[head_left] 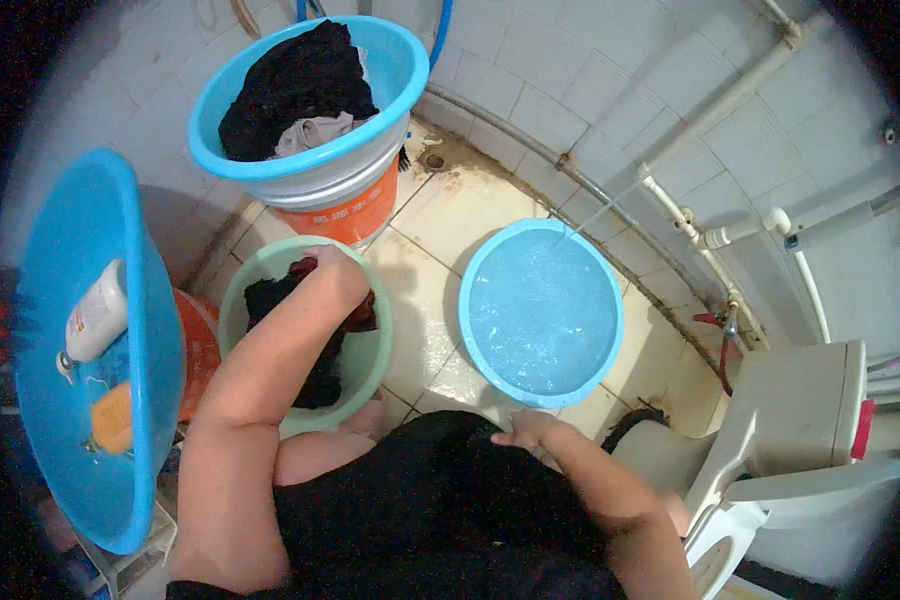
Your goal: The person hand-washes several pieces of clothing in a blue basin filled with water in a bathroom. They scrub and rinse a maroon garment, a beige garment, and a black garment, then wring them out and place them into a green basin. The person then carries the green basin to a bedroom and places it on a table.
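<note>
My left arm reaches down into a pale green basin [372, 385] on the floor. Inside it lie black clothes [315, 385] and a dark red garment [362, 315]. My left hand [322, 256] is closed on the dark red cloth at the far side of the basin, its fingertips partly hidden. My right hand [532, 430] hangs in front of my body, just below the near rim of a light blue basin [467, 345]. Its fingers look loosely apart, with nothing seen in them. Water [542, 310] fills much of that basin, and a thin stream runs into it from a wall pipe.
At the far left stands an orange and white bucket [340, 215] bearing a blue basin [400, 45] of black and grey clothes. Another blue basin [160, 400] holds a white pump bottle [98, 312] and a yellow item [113, 418]. A toilet [790, 405] is at right.
</note>
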Demonstrator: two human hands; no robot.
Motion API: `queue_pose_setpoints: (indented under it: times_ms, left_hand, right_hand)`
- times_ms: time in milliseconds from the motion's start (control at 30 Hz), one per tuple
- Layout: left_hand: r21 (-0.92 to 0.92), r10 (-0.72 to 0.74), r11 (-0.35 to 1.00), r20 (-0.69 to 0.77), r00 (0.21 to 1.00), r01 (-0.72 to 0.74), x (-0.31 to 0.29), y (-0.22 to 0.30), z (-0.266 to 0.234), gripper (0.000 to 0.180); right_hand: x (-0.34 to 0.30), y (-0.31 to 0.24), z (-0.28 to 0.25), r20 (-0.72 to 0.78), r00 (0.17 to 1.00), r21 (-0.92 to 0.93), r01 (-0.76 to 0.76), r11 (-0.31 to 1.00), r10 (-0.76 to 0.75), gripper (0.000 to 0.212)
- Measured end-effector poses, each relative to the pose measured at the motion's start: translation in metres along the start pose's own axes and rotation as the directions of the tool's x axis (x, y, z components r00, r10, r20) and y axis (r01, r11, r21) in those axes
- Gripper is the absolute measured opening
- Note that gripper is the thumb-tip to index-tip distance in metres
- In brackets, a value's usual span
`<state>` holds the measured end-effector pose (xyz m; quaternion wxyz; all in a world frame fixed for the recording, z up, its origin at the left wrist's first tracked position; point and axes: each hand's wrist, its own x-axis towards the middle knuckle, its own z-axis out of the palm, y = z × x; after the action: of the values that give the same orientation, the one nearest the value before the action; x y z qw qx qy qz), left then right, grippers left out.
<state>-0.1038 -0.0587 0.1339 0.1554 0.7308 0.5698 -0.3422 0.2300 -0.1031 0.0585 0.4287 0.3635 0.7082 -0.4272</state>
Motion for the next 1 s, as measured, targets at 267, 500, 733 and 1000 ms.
queue_pose_setpoints:
  times_ms: [267, 500, 733, 1000]
  left_hand:
    - [-0.511, 0.587, 0.748, 0.21, 0.782, -0.424, 0.039, 0.071, 0.019, 0.081]
    - [-0.849, 0.699, 0.254, -0.17, 0.695, -0.463, 0.058, 0.127, 0.079, 0.103]
    - [-0.774, 0.248, -0.521, -0.54, 0.804, -0.359, 0.047, 0.139, 0.016, 0.029]
    - [-0.576, -0.082, 0.572, -0.748, 0.658, -0.584, 0.023, 0.124, -0.022, 0.032]
  right_hand:
    - [0.077, 0.066, 0.049, -0.033, 0.996, 0.532, -0.049, 0.845, 0.078, 0.039]
    - [-0.021, 0.048, -0.046, -0.445, 0.895, 0.854, 0.425, -0.3, 0.002, 0.036]
    - [-0.026, 0.02, -0.042, -0.651, 0.75, 0.564, 0.583, -0.585, 0.119, 0.037]
    - [-0.041, -0.072, -0.037, -0.673, 0.735, 0.563, 0.438, -0.701, -0.082, 0.048]
